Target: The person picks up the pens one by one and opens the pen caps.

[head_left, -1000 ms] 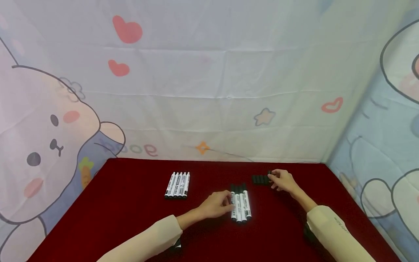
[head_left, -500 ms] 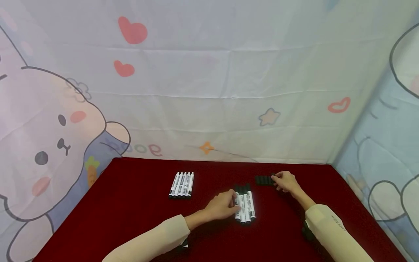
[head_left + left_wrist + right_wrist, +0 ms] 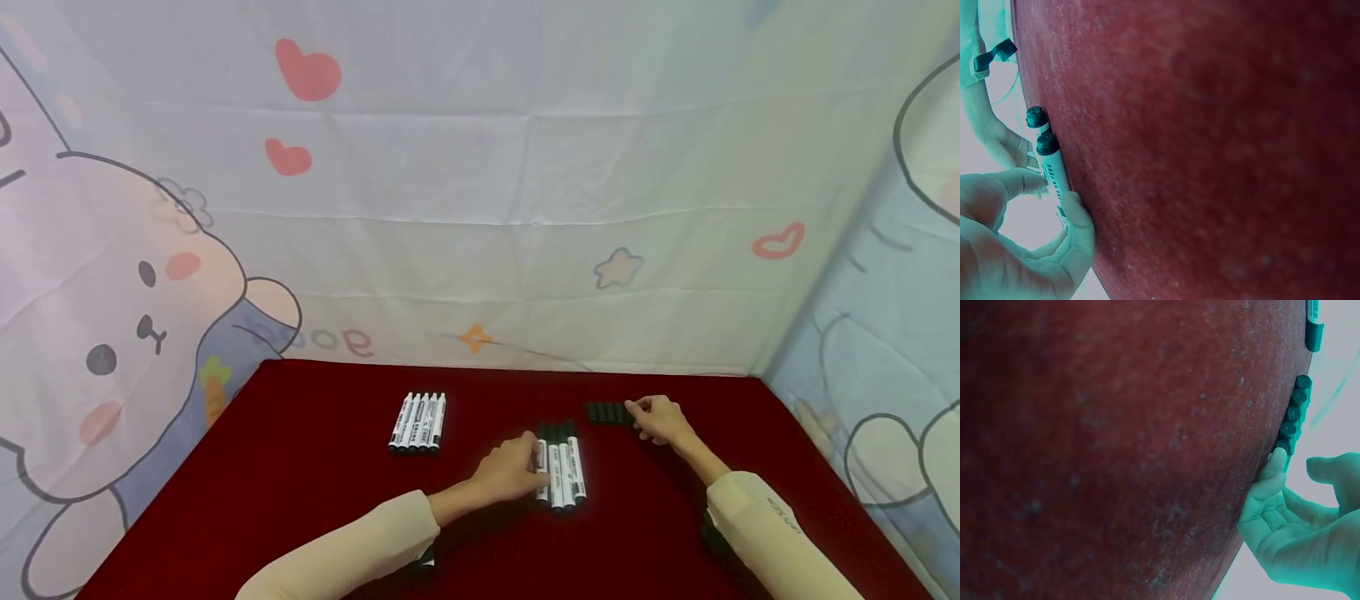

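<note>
In the head view my left hand (image 3: 510, 471) is at the left side of a row of several white markers with black caps (image 3: 566, 471). It pinches the leftmost marker (image 3: 1054, 172) between thumb and fingers, as the left wrist view shows. Farther right, my right hand (image 3: 662, 419) is beside the right end of a row of black marker caps (image 3: 606, 412). In the right wrist view a fingertip touches or nearly touches the nearest cap (image 3: 1282, 447), and the thumb stands away from it.
Several uncapped white markers (image 3: 417, 422) lie side by side at the back left of the red tablecloth (image 3: 315, 467). A dark object with a white part (image 3: 426, 557) is partly under the left sleeve; another dark object (image 3: 712, 533) shows by the right sleeve. A printed curtain (image 3: 480, 183) hangs behind.
My right hand set a black cap at the right end of the row and let it go, then drew slightly right. My left hand stays at the markers; the head view has turned slightly left.
</note>
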Available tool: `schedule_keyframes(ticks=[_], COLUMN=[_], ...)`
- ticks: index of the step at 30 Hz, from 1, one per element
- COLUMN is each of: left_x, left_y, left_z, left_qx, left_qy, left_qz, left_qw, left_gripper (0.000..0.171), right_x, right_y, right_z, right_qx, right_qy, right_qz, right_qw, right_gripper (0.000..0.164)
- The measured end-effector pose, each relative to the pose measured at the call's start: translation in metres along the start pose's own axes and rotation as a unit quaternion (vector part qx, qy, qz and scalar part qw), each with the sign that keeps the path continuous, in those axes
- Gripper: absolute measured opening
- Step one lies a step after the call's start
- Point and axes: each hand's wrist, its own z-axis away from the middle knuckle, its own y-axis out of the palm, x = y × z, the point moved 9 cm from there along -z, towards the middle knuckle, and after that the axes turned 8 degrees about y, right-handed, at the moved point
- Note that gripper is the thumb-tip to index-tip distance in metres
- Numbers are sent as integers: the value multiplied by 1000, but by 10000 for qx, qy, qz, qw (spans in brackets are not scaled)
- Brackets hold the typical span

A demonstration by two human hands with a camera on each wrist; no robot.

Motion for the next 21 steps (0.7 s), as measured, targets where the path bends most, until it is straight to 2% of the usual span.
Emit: schedule_keyframes(ticks=[9, 15, 21], left_x=[3, 14, 27], left_y=[-5, -14, -23], left_z=[3, 13, 28], left_qx=[0, -7, 201], left_qy=[-254, -457, -408], left_qz=[-479, -527, -403], left_qw=[9985, 9976, 9982], left_gripper=[41, 40, 29], right_x=[-3, 0, 9], right_y=[1, -1, -3], right_z=[3, 11, 27], right_qx=[195, 229, 277], right_qy=[22, -174, -455], right_qz=[-74, -38, -27], right_qw=[9998, 9996, 9986], right_gripper=[49, 47, 43])
